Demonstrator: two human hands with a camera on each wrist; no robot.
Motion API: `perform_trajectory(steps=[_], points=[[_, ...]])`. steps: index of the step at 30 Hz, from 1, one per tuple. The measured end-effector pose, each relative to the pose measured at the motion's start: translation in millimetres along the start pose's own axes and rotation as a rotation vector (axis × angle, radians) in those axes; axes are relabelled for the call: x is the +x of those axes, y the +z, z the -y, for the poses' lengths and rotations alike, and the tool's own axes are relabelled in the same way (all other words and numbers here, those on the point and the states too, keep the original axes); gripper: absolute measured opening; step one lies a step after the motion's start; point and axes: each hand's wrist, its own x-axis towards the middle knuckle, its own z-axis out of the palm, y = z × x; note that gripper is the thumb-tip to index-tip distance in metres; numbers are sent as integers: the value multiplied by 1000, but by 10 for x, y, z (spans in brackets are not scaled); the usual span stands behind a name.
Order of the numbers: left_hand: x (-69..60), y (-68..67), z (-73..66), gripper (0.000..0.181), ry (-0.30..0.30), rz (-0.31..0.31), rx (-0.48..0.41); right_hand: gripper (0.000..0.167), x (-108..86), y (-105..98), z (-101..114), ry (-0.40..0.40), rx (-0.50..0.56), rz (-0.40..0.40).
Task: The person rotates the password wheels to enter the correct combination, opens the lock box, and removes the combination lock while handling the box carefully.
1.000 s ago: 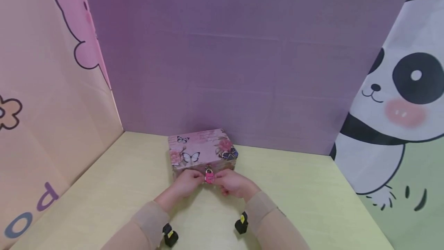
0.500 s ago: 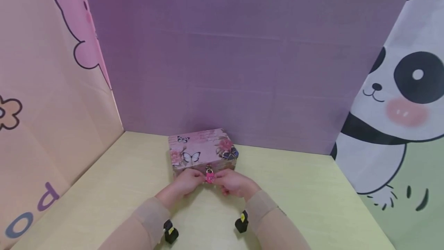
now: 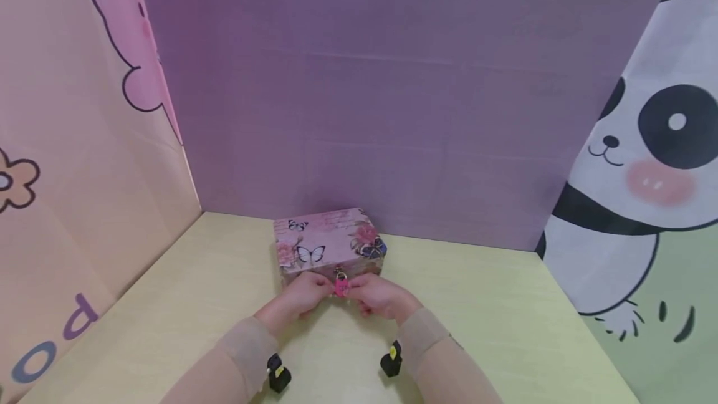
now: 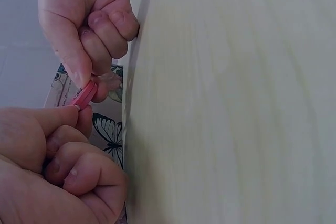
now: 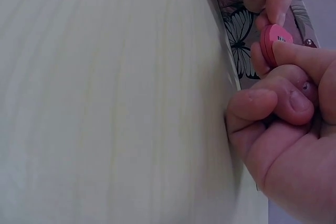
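Observation:
A pink padlock (image 3: 341, 287) hangs by its shackle from the front clasp of a closed pink box (image 3: 325, 235) printed with butterflies and flowers. My right hand (image 3: 381, 297) pinches the padlock's body between thumb and index finger, the other fingers curled. From the opposite side, my left hand (image 3: 305, 292) pinches the padlock's edge with thumb and index fingertips; a tiny pale bit shows there in the left wrist view. Small dark marks show on the padlock face (image 5: 281, 39) in the right wrist view. The fingers hide part of the padlock and the box front.
The box stands on a pale wood-grain table (image 3: 477, 317), close to a purple back wall (image 3: 381, 111). A panda-print panel (image 3: 600, 267) rises on the right and a peach panel (image 3: 101, 204) on the left. A black wrist camera (image 3: 278, 374) sits beside the left forearm.
Hardly anything differs: both hands keep their pinch on the padlock, and the whole head view has shifted slightly.

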Motion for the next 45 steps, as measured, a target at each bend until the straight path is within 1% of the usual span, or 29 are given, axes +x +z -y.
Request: perform_trajectory(steps=[5, 17, 24, 33, 41, 45], points=[[0, -7, 8, 16, -8, 5, -10, 26, -6, 6, 6, -3, -1, 4], [-36, -16, -1, 17, 2, 13, 23, 24, -28, 15, 39, 0, -16, 11], [-24, -14, 17, 16, -8, 14, 5, 23, -19, 21, 28, -1, -15, 13], [-44, -26, 34, 14, 10, 11, 29, 23, -15, 29, 35, 1, -20, 27], [-60, -41, 36, 13, 20, 5, 16, 24, -15, 26, 35, -9, -32, 43], [-72, -52, 8, 18, 15, 17, 5, 26, -13, 26, 24, -18, -31, 57]])
